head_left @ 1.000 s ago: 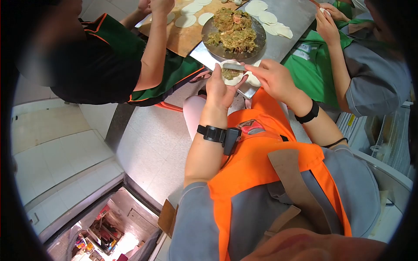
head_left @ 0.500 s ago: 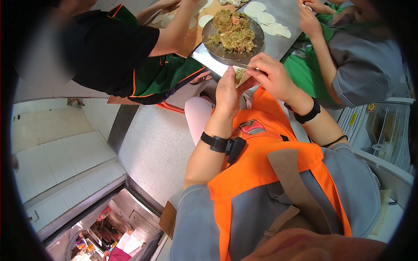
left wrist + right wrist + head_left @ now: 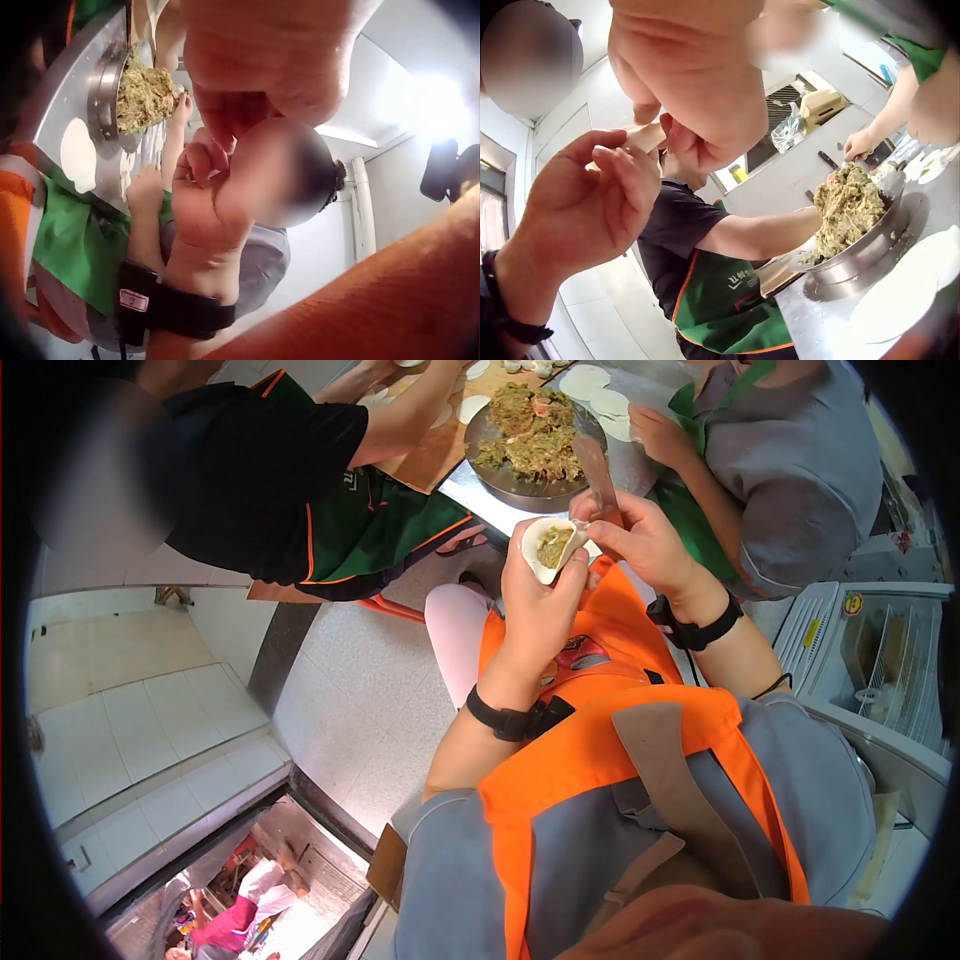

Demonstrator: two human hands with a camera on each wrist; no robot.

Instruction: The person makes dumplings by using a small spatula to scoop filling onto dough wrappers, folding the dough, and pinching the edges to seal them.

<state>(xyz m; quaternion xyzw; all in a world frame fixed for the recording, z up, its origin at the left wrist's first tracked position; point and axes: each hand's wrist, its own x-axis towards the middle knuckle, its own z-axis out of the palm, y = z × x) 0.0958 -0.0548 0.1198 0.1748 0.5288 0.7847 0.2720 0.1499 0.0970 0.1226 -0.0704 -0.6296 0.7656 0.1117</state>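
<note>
In the head view a round white dough wrapper (image 3: 546, 567), folded up around greenish filling, lies in the curled fingers of my left hand (image 3: 540, 605). My right hand (image 3: 645, 545) pinches the wrapper's right edge with thumb and finger, and also holds a flat spatula (image 3: 594, 470) whose blade points up and away. In the left wrist view my right hand (image 3: 210, 202) faces my left hand (image 3: 270, 52); the wrapper is mostly hidden. The right wrist view shows my left hand (image 3: 592, 202) cupped at the pale dough (image 3: 646, 136), beside my right hand (image 3: 697, 75).
Beyond my hands a metal bowl (image 3: 482, 478) heaped with filling (image 3: 540, 435) stands on a steel table (image 3: 625, 465). White wrappers (image 3: 585, 382) lie to its right, others on a wooden board (image 3: 415, 460). One person in black (image 3: 260, 480) is at left, another in grey (image 3: 790, 470) at right.
The spatula has swung from lying across the wrapper to pointing up. The wrapper's sides are now raised, and my right fingers have come to its edge. The person at right leans nearer the table.
</note>
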